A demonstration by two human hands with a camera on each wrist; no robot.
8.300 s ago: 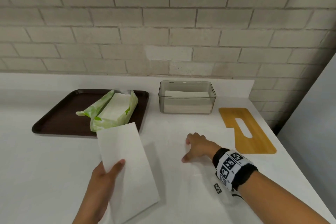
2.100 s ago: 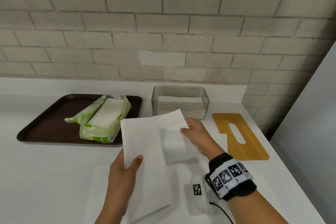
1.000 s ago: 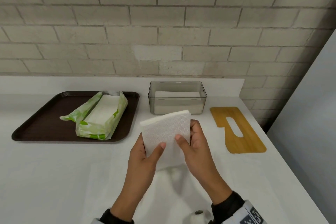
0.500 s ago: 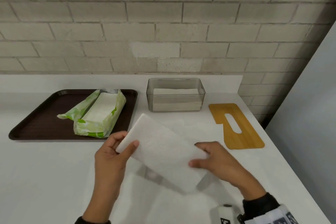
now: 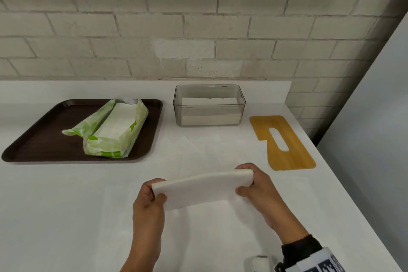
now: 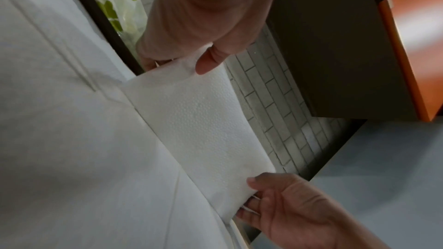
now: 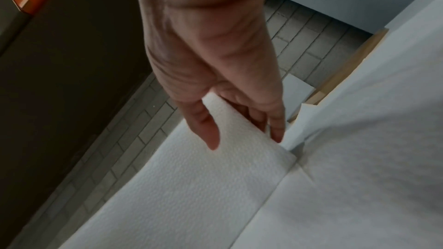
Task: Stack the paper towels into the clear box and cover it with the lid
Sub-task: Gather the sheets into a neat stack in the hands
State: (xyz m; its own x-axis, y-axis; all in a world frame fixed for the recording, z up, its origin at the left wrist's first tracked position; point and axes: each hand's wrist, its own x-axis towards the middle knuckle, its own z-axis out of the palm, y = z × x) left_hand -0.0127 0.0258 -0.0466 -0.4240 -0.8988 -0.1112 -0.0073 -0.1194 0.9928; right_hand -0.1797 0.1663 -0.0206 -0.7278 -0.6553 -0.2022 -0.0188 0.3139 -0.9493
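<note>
Both hands are clamped on one folded paper towel (image 5: pixel 203 190) — the left hand (image 5: pixel 148 205) pinches its left end, thumb on the near face and fingers curled behind, and the right hand (image 5: pixel 259 192) pinches the right end the same way. From the left wrist view the left thumb lies on the towel's dimpled surface; from the right wrist view the right thumb lies on top with the fingers tucked under the edge. The towel is held lengthwise just above the white counter (image 5: pixel 66 216), its top edge bowed slightly upward, over more flat white sheets (image 5: pixel 212 227) spread on the surface beneath.

Farther back, near the brick wall (image 5: pixel 198 28), stands the clear box (image 5: pixel 241 104), open on top, with a low stack of white towels (image 5: pixel 209 101) lying inside. Just to the right of it the wooden lid (image 5: pixel 293 157) lies flat on the counter, its oval slot facing up — apart from the box. To the left, a dark brown tray (image 5: pixel 39 139) holds a torn-open green and white package (image 5: pixel 114 132) with a block of towels showing through the opening. A black cuff with a patterned band (image 5: pixel 309 256) wraps the right wrist.
</note>
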